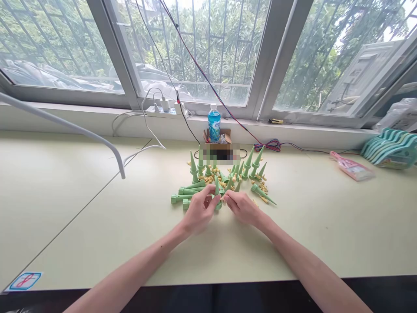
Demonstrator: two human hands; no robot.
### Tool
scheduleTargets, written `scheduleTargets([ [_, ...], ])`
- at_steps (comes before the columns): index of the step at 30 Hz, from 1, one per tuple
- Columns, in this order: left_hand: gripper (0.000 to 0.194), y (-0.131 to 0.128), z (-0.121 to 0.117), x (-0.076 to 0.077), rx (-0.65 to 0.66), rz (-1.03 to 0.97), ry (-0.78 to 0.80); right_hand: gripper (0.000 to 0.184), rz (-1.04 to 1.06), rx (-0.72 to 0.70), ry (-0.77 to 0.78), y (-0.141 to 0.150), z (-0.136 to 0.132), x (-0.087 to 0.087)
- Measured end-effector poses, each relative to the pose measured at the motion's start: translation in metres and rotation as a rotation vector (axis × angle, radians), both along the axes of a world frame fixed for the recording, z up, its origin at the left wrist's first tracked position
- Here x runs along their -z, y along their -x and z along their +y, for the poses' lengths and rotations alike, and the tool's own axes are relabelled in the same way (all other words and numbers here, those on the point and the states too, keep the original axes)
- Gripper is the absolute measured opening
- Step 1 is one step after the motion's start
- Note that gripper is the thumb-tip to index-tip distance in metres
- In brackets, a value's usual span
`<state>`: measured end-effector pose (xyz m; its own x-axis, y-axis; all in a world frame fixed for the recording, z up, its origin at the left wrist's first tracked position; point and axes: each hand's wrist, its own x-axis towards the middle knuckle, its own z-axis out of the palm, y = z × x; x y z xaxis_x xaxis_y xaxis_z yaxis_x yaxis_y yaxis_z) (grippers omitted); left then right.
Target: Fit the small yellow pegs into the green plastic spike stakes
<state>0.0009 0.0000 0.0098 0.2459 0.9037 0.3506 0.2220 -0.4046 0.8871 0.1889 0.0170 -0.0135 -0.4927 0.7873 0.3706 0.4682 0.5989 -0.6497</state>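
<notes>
Spike (216,187) upright near loose pegs (209,178), pinched in my left hand (199,209); my right hand (241,206) pinches one peg (223,199) beside it, which, pushed crooked, could slip and drop among the others.

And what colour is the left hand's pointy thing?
The pointy thing is green, best seen in the head view.

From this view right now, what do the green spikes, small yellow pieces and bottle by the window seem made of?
Green spikes: probably moulded plastic, smooth and fairly matt, judging by their even colour and repeated shape.
Small yellow pieces: perhaps plastic too; they're too small to settle the finish.
Bottle: likely clear, shiny plastic, as blue seems to show through.
</notes>
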Motion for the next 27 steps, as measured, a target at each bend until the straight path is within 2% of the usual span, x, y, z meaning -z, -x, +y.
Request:
scheduleTargets([
  [18,0.025,0.0001,-0.0021,-0.0008,0.02,-0.031,-0.002,0.048,0.055,0.016,0.005,0.0006,-0.0004,-0.0035],
  [24,0.026,-0.0005,-0.0005,-0.005,0.024,-0.131,0.092,0.031,0.091,0.02,0.023,0.0017,-0.004,-0.0071],
  [27,0.027,-0.0012,-0.0003,-0.0074,0.009,-0.193,0.174,0.03,0.092,-0.002,0.025,0.0017,-0.0049,-0.0062],
])
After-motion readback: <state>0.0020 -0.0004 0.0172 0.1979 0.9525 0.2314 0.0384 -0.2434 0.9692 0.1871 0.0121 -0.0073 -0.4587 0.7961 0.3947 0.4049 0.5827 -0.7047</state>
